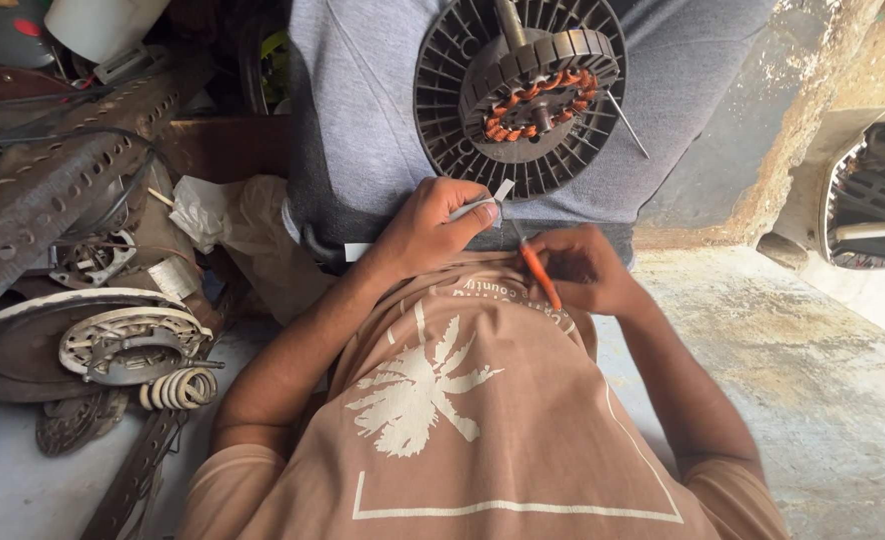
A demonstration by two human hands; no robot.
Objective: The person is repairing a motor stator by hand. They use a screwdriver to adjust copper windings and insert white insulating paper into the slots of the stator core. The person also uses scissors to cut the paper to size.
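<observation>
Two hands: left hand (431, 232) pinches white strip (483, 205) (papery), right hand (585, 268) grips orange-handled tool (540, 275).

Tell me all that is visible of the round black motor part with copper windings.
The motor part is a round black disc, plastic by its look, with radial ribs. At its centre sits a grey metal ring wound with orange-copper coils, and a metal shaft rises from the middle. It rests tilted against grey cloth on the lap. A thin wire sticks out at its right. Neither hand touches it; the left hand is just below.
</observation>
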